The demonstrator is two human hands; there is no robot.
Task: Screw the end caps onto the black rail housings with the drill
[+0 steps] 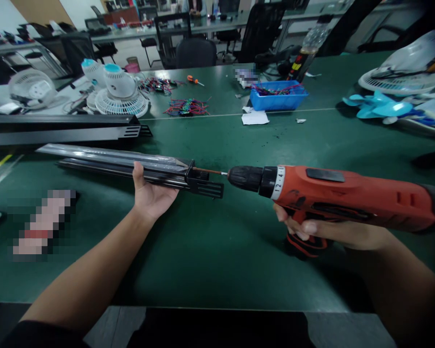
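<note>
Drill (358,195): red and black, held level across the right of the frame, chuck (244,178) pointing left.
Collar (278,182): white band with black figures; 12 and 4 are legible, the last is unclear.
Right hand (328,234): fingers curled round the drill below its body, lower right.
Bit (210,171): from the chuck to the rail's end; what its tip touches cannot be told.
Rail (170,180): black, left of centre, slotted at its right end, a clear-wrapped strip along it.
Left hand (150,197): holding the rail, thumb up on the near side, palm below; other fingers hidden.
Bottle (307,50): upper right; red and yellow label marks, too blurred to read.
Slab (45,222): left, pixelated, any print masked.
Box (277,100): blue, upper right, with coloured wires.
</note>
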